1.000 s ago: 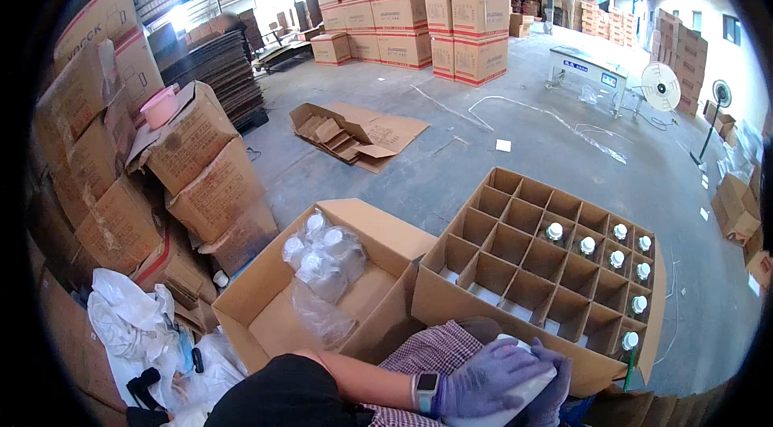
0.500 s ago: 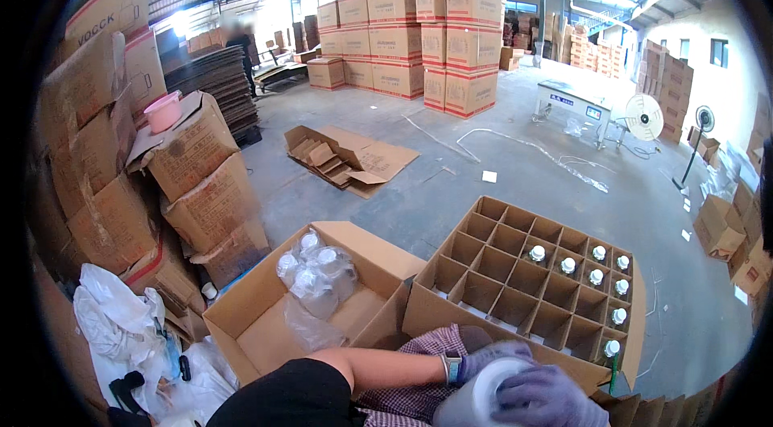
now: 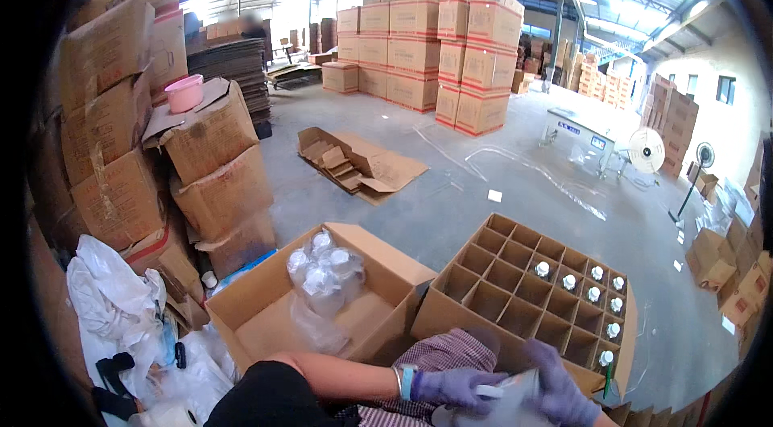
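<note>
At the lower edge, over my lap, my left hand (image 3: 457,388) in a purple glove is closed on a whitish, partly see-through object (image 3: 515,396); blur hides its kind. My right hand (image 3: 557,387), also gloved, lies along the object's right side, its fingers smeared by motion. Just beyond the hands stands a divided carton (image 3: 483,316) with several white-capped bottles (image 3: 568,282) upright in its right-hand cells. To its left, an open carton (image 3: 241,330) holds several clear, white-topped bottles (image 3: 324,282) bunched in a plastic bag.
Stacked worn cartons (image 3: 217,185) rise at the left, topped by a pink basin (image 3: 184,93). White plastic bags (image 3: 113,290) lie at lower left. Flattened cardboard (image 3: 386,165) rests on the floor ahead. Farther off are stacked boxes (image 3: 415,56), a strapping machine (image 3: 576,133) and a fan (image 3: 704,155).
My left hand has shifted left and down. The right hand has come off the whitish object's round end to its right side. The view has tilted slightly, so the scene sits lower.
</note>
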The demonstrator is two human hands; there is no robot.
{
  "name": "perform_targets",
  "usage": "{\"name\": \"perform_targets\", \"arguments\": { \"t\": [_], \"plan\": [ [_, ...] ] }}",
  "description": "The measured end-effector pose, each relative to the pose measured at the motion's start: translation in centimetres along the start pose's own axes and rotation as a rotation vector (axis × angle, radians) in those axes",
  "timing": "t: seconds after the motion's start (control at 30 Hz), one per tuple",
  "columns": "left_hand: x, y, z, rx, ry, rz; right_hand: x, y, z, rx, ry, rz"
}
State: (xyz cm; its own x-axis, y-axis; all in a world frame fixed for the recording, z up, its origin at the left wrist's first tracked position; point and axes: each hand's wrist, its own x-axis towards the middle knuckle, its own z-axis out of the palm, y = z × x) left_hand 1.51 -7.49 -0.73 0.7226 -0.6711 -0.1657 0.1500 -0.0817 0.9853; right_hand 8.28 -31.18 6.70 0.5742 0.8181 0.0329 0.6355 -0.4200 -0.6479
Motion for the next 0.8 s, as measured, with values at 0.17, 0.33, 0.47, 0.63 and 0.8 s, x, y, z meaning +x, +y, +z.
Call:
{"name": "perform_targets", "arguments": {
  "t": [0.17, 0.33, 0.47, 0.63, 0.8],
  "plan": [
    [0.5, -4.2, -2.2, -0.034, -0.169, 0.116, -1.3, -6.2, -0.2, -0.057, -0.025, -0.470],
    [3.9, -10.7, 6.1, 0.415, 0.399, 0.306, -2.8, 4.0, 4.7, 0.928, 0.285, 0.563],
    [0.6, -2.8, -1.3, -0.318, -0.156, 0.126, -2.6, -5.8, 0.3, 0.213, 0.077, -0.287],
    [4.5, -10.3, 4.7, 0.189, 0.470, 0.234, -2.0, 0.9, 3.3, 1.056, 0.015, 0.256],
    [1.9, -4.7, 0.7, -0.017, 0.053, 0.144, -3.0, 0.9, 3.3, 0.459, 0.163, 0.084]
  ]
}}
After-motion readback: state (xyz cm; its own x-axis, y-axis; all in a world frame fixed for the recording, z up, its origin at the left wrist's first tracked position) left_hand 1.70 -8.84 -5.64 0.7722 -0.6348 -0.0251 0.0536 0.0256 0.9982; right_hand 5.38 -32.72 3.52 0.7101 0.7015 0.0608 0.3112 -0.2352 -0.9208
